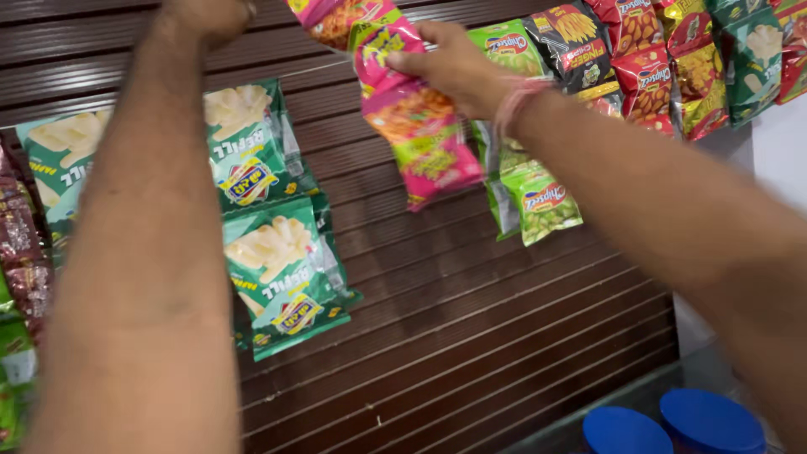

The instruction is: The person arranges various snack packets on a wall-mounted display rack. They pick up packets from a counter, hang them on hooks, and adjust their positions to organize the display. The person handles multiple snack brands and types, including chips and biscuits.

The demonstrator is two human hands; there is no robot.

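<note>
A strip of pink snack packets [416,126] hangs down in front of a brown slatted wall [471,311]. My right hand [458,67] is closed around the strip near its top, a pink thread band on the wrist. My left hand [206,17] is raised to the top edge of the view, fingers curled; what it touches is cut off. Just right of my left forearm hangs a strip of green snack packets [269,219].
Light green packets [538,197] hang behind my right wrist. Black, red and green snack packets [664,59] hang along the upper right. More packets [25,252] hang at the far left. Two blue lids [672,424] sit at the bottom right.
</note>
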